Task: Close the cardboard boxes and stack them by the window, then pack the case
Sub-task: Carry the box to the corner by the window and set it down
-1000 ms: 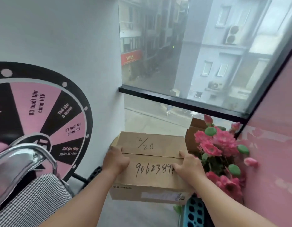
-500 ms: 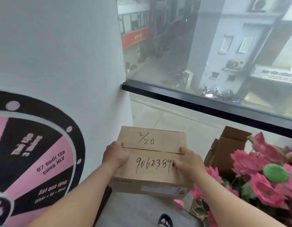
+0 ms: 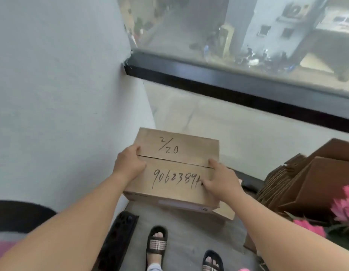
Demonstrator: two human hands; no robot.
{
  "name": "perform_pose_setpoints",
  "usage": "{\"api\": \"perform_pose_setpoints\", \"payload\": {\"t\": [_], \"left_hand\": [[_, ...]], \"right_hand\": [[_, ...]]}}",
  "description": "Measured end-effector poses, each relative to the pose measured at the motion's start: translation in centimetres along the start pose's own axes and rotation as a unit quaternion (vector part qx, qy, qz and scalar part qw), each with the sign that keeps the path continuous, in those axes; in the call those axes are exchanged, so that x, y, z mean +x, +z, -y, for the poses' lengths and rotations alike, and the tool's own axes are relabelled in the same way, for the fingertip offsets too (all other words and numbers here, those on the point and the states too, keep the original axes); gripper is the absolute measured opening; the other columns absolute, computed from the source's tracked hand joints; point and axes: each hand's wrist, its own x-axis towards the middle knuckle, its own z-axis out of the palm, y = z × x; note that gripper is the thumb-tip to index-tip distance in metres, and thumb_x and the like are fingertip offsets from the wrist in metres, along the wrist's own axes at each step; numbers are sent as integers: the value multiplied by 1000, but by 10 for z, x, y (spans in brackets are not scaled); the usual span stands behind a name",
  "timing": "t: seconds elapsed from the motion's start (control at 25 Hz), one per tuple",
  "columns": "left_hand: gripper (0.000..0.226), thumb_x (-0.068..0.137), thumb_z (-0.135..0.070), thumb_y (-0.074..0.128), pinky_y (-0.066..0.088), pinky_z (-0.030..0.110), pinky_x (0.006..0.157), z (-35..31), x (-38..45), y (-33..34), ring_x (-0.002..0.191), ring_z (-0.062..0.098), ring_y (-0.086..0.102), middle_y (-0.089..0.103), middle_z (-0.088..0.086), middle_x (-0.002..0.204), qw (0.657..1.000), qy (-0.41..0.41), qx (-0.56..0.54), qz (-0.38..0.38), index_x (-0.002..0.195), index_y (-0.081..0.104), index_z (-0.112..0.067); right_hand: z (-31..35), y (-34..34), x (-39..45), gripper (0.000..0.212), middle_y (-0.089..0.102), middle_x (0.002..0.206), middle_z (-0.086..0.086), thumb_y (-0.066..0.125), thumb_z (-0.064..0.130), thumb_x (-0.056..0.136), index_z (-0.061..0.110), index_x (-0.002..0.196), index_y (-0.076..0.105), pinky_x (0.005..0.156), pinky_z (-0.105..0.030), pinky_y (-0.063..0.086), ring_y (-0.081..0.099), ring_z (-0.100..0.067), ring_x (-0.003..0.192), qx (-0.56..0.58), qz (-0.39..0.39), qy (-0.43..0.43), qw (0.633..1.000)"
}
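A closed cardboard box (image 3: 177, 169), marked by hand "2/20" on the far flap and "9062389…" on the near flap, is shown carried in the corner where the white wall (image 3: 62, 94) meets the window (image 3: 238, 32), above the grey floor (image 3: 189, 241) and near the glass. It is held from both short sides: the left hand (image 3: 129, 163) is curled over the left edge, with the thumb laid on top at the seam, and the right hand (image 3: 221, 181) is wrapped over the right edge, with its fingers on the near flap. Each grip is thus closed on the box, a hold judged to keep the untaped flaps flat while the box is lowered for stacking. A second piece of cardboard (image 3: 226, 213) is seen projecting under the near right corner; whether it is another box or a loose flap cannot be told, nor whether the carried box already rests on anything. The last digits of the number are covered by the right hand. To the right, a stack of flattened brown cartons (image 3: 298, 184) and pink artificial flowers (image 3: 345, 204) are cut off by the frame edge. Two sandalled feet (image 3: 157, 243) are visible below, and a black perforated object (image 3: 118, 237) at lower left is not identifiable. No case is in view.
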Motion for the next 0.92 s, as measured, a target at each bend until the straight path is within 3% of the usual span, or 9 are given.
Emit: {"api": "perform_pose_setpoints", "payload": {"t": [0.08, 0.2, 0.28, 0.48, 0.72, 0.92], "left_hand": [[59, 78, -12, 71, 46, 33, 96, 17, 55, 26, 117, 32, 58, 64, 8, 128, 1000, 6, 16, 15, 135, 57, -17], [50, 75, -9, 71, 44, 28, 86, 44, 123, 67, 110, 34, 61, 66, 9, 118, 999, 22, 31, 28, 124, 60, -17], [53, 76, -9, 71, 46, 30, 90, 62, 160, 92, 111, 35, 61, 66, 10, 120, 998, 32, 42, 32, 127, 59, -17], [57, 77, -8, 71, 47, 32, 98, 109, 236, 141, 115, 34, 60, 65, 12, 126, 998, 33, 47, 32, 132, 61, -18], [59, 80, -12, 73, 44, 29, 95, 141, 268, 177, 114, 30, 59, 63, 10, 127, 994, 55, 43, 81, 136, 57, -19], [59, 83, -17, 74, 43, 33, 91, 163, 274, 189, 112, 28, 57, 62, 5, 127, 989, 79, 69, 100, 137, 52, -23]], "right_hand": [[2, 35, 42, 72, 51, 140, -7, 67, 38, 85, 23, 149, 36, 95, -36, 45, 55, -32, 120, 17, -1, 18, 1000], [-1, 85, 98, 73, 50, 140, -10, 69, 31, 84, 20, 148, 38, 98, -37, 46, 54, -33, 120, 44, -14, 46, 998], [-4, 114, 128, 71, 52, 137, -11, 70, 27, 83, 19, 147, 40, 100, -38, 46, 55, -33, 119, 56, -19, 61, 996], [-12, 184, 190, 62, 55, 128, -9, 67, 27, 83, 20, 140, 44, 90, -34, 45, 56, -32, 113, 61, -11, 73, 995], [-23, 236, 214, 59, 52, 121, -10, 65, 25, 83, 19, 136, 42, 82, -33, 41, 55, -35, 108, 72, 7, 110, 991], [-33, 248, 217, 82, 37, 145, -9, 65, 21, 83, 26, 152, 22, 85, -29, 38, 51, -33, 117, 50, 35, 102, 993]]}}
